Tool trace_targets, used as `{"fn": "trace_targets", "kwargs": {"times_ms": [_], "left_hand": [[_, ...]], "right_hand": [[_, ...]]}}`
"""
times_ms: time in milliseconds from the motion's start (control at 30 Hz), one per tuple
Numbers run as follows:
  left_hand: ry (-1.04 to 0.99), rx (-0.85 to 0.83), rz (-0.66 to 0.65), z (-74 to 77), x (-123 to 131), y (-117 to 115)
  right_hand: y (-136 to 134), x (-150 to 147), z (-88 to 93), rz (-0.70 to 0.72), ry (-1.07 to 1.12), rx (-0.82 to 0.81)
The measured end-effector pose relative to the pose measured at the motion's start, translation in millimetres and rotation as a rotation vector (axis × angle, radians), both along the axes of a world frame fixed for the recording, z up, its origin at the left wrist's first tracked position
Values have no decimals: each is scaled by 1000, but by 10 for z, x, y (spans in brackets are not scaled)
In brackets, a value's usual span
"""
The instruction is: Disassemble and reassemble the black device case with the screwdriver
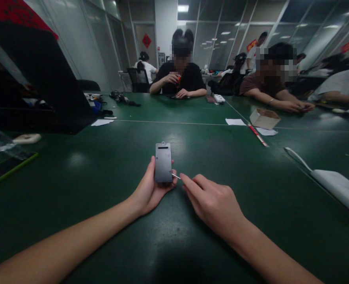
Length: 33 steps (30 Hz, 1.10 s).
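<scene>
My left hand (149,188) grips a small grey phone-like device (163,162), held flat just above the green table (103,165), with thumb and fingers wrapped round its lower half. My right hand (211,200) is closed in a pinch on a thin metal pin (176,176). The pin's tip touches the right side of the device near its lower end.
A white box-like object (336,187) lies at the right. A small cardboard box (264,118), a red pen (257,134) and paper slips (235,122) sit mid-table. A dark open case (44,86) stands at the left. Other people sit along the far and right sides.
</scene>
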State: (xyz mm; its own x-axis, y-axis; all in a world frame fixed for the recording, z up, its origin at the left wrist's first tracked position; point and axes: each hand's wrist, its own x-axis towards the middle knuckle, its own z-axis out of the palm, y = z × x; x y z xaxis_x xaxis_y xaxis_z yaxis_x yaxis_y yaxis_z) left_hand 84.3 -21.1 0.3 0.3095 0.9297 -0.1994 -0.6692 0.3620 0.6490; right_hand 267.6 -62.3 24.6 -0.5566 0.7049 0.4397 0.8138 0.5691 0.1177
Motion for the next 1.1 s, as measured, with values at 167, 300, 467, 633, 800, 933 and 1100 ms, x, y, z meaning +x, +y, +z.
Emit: {"fn": "trace_targets", "kwargs": {"times_ms": [167,300,467,633,800,933,1100], "left_hand": [[-61,-11,-77,44,-59,30],[-148,-12,-163,65,-117,37],[-168,94,-269,62,-181,28],[-180,171,-336,56,-195,26],[-128,193,-308,48,-208,62],[-59,233,-288,33,-238,97],[3,306,-309,9,-233,92]], "right_hand": [[27,99,30,33,131,-45],[39,113,25,29,170,-54],[23,99,37,90,257,-74],[30,127,55,134,296,-70],[66,162,47,113,302,-53],[71,178,50,101,312,-59],[79,202,69,34,203,-2]]}}
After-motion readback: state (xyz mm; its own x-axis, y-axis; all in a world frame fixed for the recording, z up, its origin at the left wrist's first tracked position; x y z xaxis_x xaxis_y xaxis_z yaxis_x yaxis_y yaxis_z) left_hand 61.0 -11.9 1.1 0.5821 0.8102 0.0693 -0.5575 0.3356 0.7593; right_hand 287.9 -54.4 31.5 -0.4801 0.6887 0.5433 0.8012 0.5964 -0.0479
